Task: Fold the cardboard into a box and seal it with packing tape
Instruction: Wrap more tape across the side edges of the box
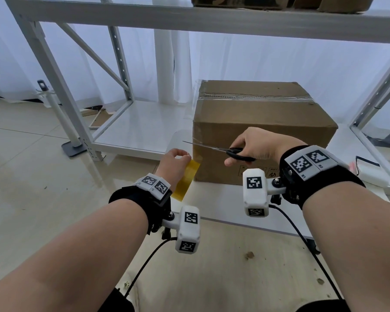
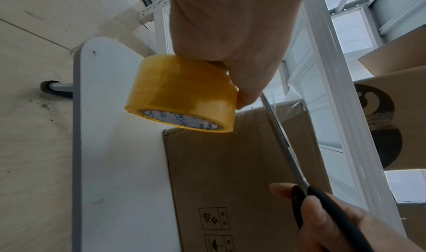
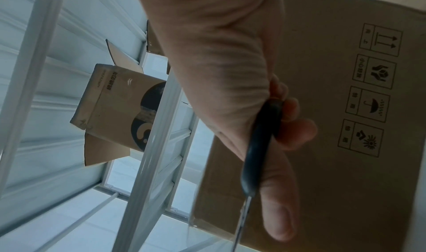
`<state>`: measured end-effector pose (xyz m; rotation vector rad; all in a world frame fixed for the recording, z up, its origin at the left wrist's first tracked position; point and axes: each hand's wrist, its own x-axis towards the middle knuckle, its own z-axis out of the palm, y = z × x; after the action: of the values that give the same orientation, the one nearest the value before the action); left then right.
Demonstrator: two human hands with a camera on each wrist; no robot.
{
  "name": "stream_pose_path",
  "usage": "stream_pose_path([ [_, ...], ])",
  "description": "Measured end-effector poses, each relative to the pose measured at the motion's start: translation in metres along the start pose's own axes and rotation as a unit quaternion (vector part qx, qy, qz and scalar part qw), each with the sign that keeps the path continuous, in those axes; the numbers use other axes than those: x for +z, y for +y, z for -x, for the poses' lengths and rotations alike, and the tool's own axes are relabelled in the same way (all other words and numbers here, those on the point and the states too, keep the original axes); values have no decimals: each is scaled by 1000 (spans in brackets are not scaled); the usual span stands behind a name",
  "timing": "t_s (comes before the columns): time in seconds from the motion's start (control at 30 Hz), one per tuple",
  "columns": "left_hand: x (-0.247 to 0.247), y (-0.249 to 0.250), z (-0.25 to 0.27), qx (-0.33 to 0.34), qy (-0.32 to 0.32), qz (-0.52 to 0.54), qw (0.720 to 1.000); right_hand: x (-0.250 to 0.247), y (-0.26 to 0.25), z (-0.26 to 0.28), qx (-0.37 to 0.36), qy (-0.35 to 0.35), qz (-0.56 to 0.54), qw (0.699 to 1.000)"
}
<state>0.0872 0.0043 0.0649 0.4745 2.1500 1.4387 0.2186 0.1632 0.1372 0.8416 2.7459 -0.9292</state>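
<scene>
A closed brown cardboard box stands on a white table, with clear tape along its top seam and down its left corner. My left hand grips a yellow roll of packing tape just left of the box's near corner. My right hand holds black-handled scissors; their blades lie together and point left across the box's front face, towards the left hand. A clear strip of tape hangs at the box corner behind the blades.
A white metal shelving frame stands behind and to the left, with other cardboard boxes on its upper shelf. A printed box shows overhead in the right wrist view. Tiled floor lies to the left.
</scene>
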Motion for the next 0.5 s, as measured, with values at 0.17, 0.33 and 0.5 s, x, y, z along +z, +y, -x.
stream_pose_path([
  [0.17, 1, -4, 1, -2, -33, -49, 998, 10, 7, 0, 34, -57, 72, 995],
  [0.33, -1, -12, 0, 7, -67, -91, 994, 18, 16, 11, 34, -72, 66, 995],
  [0.5, 7, -16, 1, 18, -99, -122, 987, 27, 39, 24, 65, -104, 102, 987],
])
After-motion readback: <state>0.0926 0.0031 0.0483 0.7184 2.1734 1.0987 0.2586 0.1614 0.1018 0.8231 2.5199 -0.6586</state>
